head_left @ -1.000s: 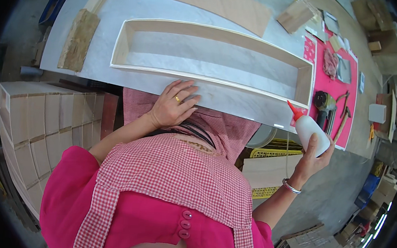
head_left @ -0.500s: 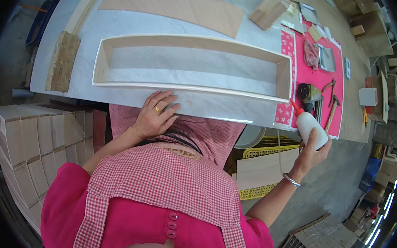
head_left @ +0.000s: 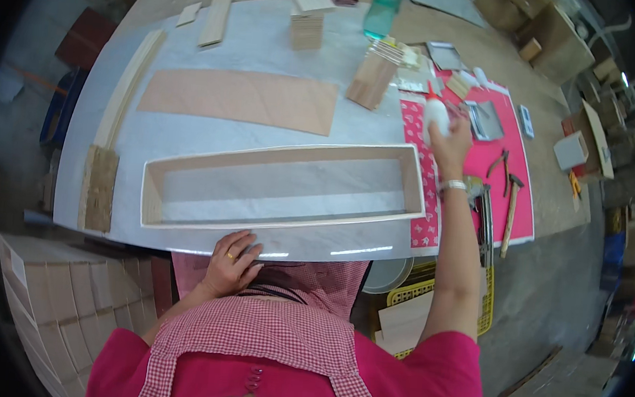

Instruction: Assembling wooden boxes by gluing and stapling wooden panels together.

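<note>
White bottle (head_left: pixel 435 112) (in right hand (head_left: pixel 452 140))

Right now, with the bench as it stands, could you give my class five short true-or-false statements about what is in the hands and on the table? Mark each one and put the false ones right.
1. The right hand holds a white bottle with a red tip. True.
2. The left hand also grips the white bottle. False: the left hand holds nothing that shows; its fingers rest at the near edge of the table.
3. The long wooden frame is open in the middle, showing the tabletop inside. True.
4. The thin wooden sheet stands upright inside the frame. False: the sheet lies flat on the table, beyond the frame.
5. The head of the hammer lies on the pink cloth. True.
</note>
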Motion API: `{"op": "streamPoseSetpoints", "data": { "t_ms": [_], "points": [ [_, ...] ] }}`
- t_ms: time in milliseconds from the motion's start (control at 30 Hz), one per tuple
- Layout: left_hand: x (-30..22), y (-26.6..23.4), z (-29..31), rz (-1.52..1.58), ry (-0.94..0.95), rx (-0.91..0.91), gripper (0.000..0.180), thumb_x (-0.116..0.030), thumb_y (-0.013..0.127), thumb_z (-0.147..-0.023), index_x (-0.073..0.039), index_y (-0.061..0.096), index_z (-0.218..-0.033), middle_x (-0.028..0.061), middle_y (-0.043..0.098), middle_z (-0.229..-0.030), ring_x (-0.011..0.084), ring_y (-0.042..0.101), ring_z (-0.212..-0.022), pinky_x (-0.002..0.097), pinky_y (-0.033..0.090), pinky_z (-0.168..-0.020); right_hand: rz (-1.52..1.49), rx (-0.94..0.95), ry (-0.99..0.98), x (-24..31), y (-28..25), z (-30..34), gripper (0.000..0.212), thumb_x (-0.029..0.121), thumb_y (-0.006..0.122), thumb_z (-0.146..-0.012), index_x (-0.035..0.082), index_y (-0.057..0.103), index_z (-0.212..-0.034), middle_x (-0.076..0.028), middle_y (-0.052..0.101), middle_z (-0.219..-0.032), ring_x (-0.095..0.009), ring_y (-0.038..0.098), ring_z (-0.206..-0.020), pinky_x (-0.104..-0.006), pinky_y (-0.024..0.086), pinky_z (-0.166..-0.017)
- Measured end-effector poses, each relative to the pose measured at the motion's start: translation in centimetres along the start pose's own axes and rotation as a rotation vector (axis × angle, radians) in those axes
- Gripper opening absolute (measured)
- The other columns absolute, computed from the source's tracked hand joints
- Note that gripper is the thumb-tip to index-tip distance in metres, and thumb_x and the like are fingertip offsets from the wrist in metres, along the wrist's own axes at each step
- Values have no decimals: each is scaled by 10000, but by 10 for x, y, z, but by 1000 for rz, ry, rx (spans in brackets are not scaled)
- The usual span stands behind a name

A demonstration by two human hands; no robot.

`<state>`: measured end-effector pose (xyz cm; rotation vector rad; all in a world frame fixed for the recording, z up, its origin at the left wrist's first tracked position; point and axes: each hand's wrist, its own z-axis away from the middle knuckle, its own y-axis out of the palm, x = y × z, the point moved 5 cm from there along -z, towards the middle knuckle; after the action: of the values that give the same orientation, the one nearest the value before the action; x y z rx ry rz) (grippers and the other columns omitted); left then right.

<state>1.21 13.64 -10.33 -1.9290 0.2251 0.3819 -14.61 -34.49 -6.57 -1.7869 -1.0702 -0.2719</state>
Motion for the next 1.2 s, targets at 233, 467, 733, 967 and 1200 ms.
{"op": "streamPoseSetpoints", "data": {
  "t_ms": [233,467,733,967,1200],
  "points": [
    [4,5,-3,-2,-68,44,447,-135,759,-733,-25,641,-1149,171,579,-1225,386,529,-1181,485,430,-997,203,126,-14,-40,25,-39,280,279,713,-816,21,617,-865,-188,657,-867,-366,652,-853,-450,518,-725],
    [13,7,11,-106,30,60,469,-159,726,-779,-16,603,-1208,179,548,-1246,398,510,-1179,485,413,-1001,429,386,196,-111,22,-57,228,214,643,-827,96,715,-1008,-178,704,-1063,-342,685,-1000,-461,556,-835],
    [42,13,23,-138,88,102,507,-160,700,-817,0,547,-1273,210,494,-1294,405,463,-1201,511,376,-1030,-29,-509,-11,-65,-182,72,188,195,692,-862,18,690,-925,-152,691,-821,-258,676,-734,-355,509,-653],
    [35,21,11,-105,56,76,509,-145,681,-840,16,520,-1295,224,474,-1281,388,459,-1176,487,373,-1034,520,-601,1178,-241,-242,521,416,378,700,-843,-31,628,-812,-229,653,-805,-383,639,-759,-482,480,-700],
    [15,11,2,-97,-66,111,488,-120,657,-864,44,499,-1296,224,447,-1269,364,455,-1181,450,383,-1033,548,-44,1631,-210,-125,587,809,541,807,-688,-19,526,-1200,-234,589,-1155,-404,556,-1136,-460,465,-969]
  ]
}}
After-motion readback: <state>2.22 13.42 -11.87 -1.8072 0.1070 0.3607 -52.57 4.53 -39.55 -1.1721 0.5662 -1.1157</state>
